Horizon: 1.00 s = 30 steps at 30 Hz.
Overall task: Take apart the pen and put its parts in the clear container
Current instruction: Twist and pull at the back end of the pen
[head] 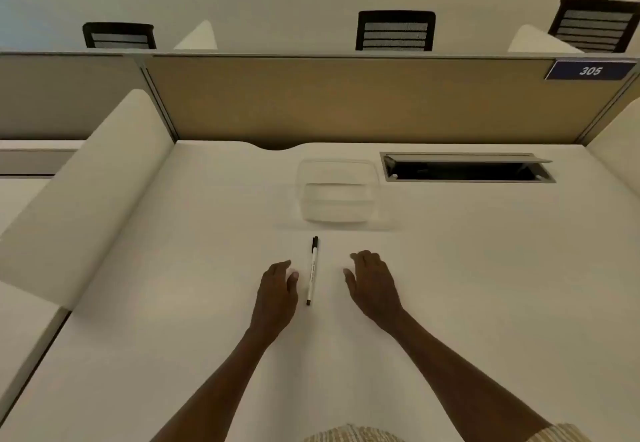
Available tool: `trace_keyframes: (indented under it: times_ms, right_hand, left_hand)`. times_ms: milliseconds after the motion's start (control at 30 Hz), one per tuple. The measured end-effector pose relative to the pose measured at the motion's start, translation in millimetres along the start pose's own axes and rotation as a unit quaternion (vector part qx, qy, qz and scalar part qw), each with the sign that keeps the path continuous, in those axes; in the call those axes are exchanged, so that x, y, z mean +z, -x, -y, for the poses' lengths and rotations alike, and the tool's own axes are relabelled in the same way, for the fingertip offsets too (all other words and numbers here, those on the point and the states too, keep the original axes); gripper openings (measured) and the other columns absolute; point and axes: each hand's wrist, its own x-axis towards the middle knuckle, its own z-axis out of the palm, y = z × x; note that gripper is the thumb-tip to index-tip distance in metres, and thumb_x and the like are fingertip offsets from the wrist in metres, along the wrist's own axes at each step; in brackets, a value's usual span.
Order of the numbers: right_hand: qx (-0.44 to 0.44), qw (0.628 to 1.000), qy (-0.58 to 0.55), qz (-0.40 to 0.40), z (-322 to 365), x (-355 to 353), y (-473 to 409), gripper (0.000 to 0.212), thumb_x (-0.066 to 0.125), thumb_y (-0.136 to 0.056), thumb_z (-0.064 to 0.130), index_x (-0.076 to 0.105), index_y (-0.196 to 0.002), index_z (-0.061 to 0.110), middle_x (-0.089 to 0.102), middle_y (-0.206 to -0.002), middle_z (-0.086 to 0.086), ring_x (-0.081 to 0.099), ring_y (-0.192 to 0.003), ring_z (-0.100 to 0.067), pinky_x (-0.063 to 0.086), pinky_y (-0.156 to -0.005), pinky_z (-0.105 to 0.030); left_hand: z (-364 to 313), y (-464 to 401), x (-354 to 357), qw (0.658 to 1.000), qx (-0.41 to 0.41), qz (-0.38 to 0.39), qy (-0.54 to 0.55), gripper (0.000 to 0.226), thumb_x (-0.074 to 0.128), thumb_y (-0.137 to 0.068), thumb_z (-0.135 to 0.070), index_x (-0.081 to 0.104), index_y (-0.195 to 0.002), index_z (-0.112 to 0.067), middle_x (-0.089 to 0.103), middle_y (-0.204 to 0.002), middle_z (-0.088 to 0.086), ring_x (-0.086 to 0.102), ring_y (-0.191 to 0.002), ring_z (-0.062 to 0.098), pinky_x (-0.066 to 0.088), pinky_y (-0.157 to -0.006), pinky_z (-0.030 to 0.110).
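A white pen (312,271) with a black cap lies whole on the white desk, cap pointing away from me. Beyond it stands the clear container (336,191), with no lid and nothing visible inside. My left hand (277,289) rests on the desk just left of the pen, fingers loosely apart and holding nothing. On the other side of the pen, a little apart from it, my right hand (372,284) lies palm down. Neither hand touches the pen.
An open cable hatch (467,168) is set into the desk at the back right. A tan partition (363,102) closes the far edge, and white dividers (86,185) flank both sides. Black chairs (395,31) stand beyond the partition.
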Motion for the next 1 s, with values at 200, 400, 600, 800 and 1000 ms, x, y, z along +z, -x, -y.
trace_keyframes:
  times_ms: [200, 400, 600, 800, 1000]
  right_hand:
    - [0.041, 0.989, -0.101, 0.100, 32, 5, -18, 0.025, 0.050, -0.097, 0.026, 0.062, -0.106, 0.006, 0.061, -0.105, -0.010, 0.058, -0.097, -0.025, 0.047, -0.084, -0.037]
    - [0.111, 0.968, -0.175, 0.138, 52, 15, -31, 0.031, 0.060, -0.091, 0.032, 0.058, -0.074, 0.007, 0.067, -0.077, -0.008, 0.062, -0.070, -0.023, 0.050, -0.063, -0.036]
    - [0.150, 0.965, -0.155, 0.148, 66, 24, -33, 0.031, 0.059, -0.088, 0.034, 0.062, -0.076, 0.005, 0.066, -0.075, -0.005, 0.061, -0.067, -0.022, 0.044, -0.055, -0.030]
    - [0.189, 0.954, -0.169, 0.158, 74, 24, -39, 0.036, 0.059, -0.088, 0.023, 0.045, -0.056, 0.012, 0.045, -0.050, 0.002, 0.045, -0.048, -0.016, 0.026, -0.042, -0.024]
    - [0.183, 0.943, -0.257, 0.108, 69, 21, -30, 0.021, 0.061, -0.086, 0.018, 0.065, -0.067, 0.009, 0.065, -0.065, 0.001, 0.058, -0.058, -0.011, 0.044, -0.053, -0.026]
  left_hand:
    - [-12, -14, 8, 0.996, -0.056, 0.002, 0.066, 0.021, 0.053, -0.096, -0.007, 0.067, -0.112, -0.004, 0.071, -0.107, 0.009, 0.065, -0.099, 0.023, 0.046, -0.086, 0.026]
    - [-14, -14, 11, 0.991, -0.082, -0.003, 0.109, 0.021, 0.056, -0.094, -0.005, 0.069, -0.111, -0.003, 0.073, -0.105, 0.009, 0.062, -0.091, 0.011, 0.035, -0.073, -0.002]
    - [-19, -18, 10, 0.989, -0.096, 0.025, 0.109, 0.023, 0.055, -0.093, -0.007, 0.072, -0.108, -0.007, 0.075, -0.102, 0.006, 0.066, -0.094, 0.014, 0.036, -0.075, 0.006]
    - [-23, -23, 12, 0.982, -0.132, 0.030, 0.134, 0.026, 0.051, -0.092, -0.004, 0.075, -0.100, -0.008, 0.075, -0.098, 0.006, 0.066, -0.092, 0.018, 0.044, -0.082, 0.023]
    - [-26, -22, 9, 0.942, -0.216, 0.028, 0.256, 0.022, 0.058, -0.090, -0.015, 0.074, -0.077, -0.009, 0.074, -0.078, 0.012, 0.069, -0.085, 0.033, 0.054, -0.083, 0.044]
